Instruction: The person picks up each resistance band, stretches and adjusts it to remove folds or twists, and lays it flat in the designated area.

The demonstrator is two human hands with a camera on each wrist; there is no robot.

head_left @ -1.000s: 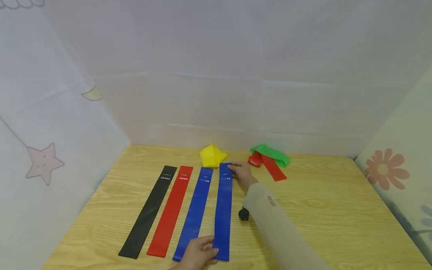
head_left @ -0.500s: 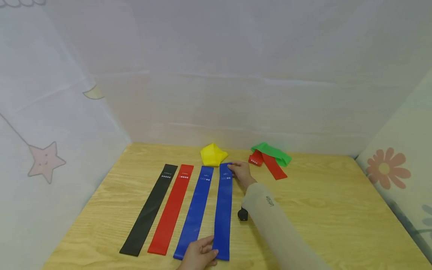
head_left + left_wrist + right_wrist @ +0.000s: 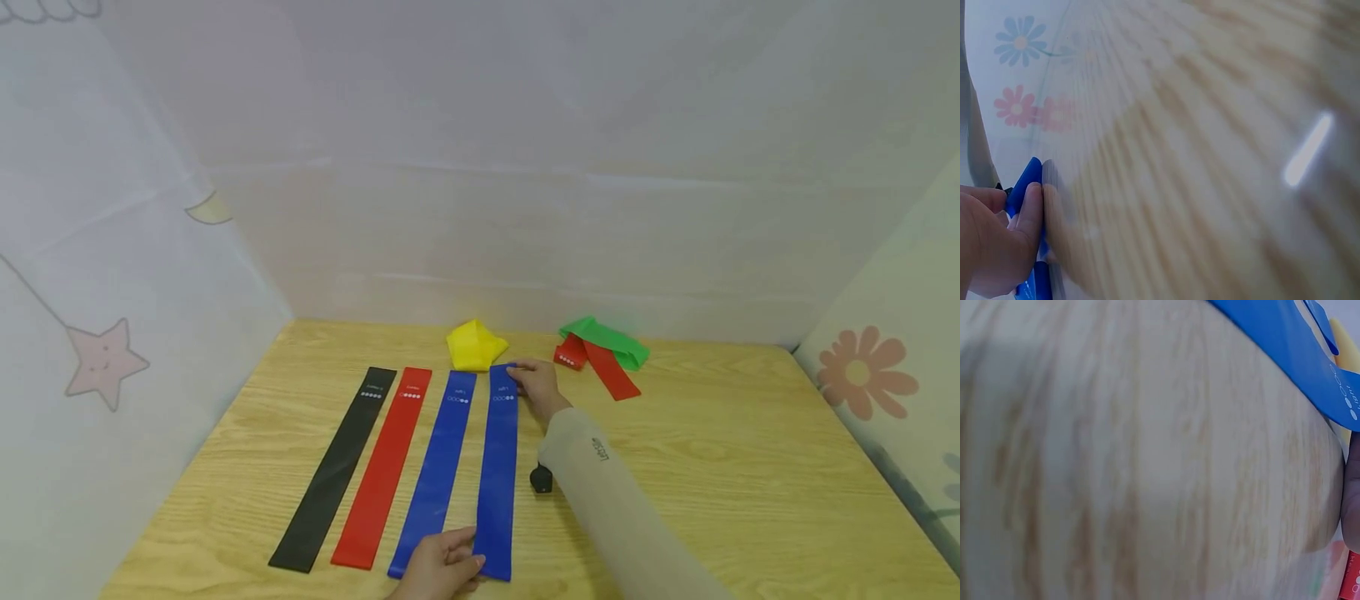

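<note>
Four flat bands lie side by side on the wooden table (image 3: 750, 467): black (image 3: 333, 471), red (image 3: 382, 467), blue (image 3: 438, 475) and a second blue band (image 3: 498, 467) at the right. My left hand (image 3: 442, 567) pinches the near end of that right blue band (image 3: 1025, 187), fingers (image 3: 1029, 212) curled over its edge. My right hand (image 3: 534, 383) holds its far end, by the white dots. In the right wrist view, the blue band (image 3: 1285, 344) crosses the top and only a fingertip (image 3: 1352, 487) shows.
A crumpled yellow band (image 3: 475, 344) sits just beyond the row. A green band (image 3: 611, 342) and another red band (image 3: 607, 371) lie in a heap at the back right. Pale fabric walls close in the table on three sides. A black wrist camera (image 3: 541, 478) hangs under my right sleeve.
</note>
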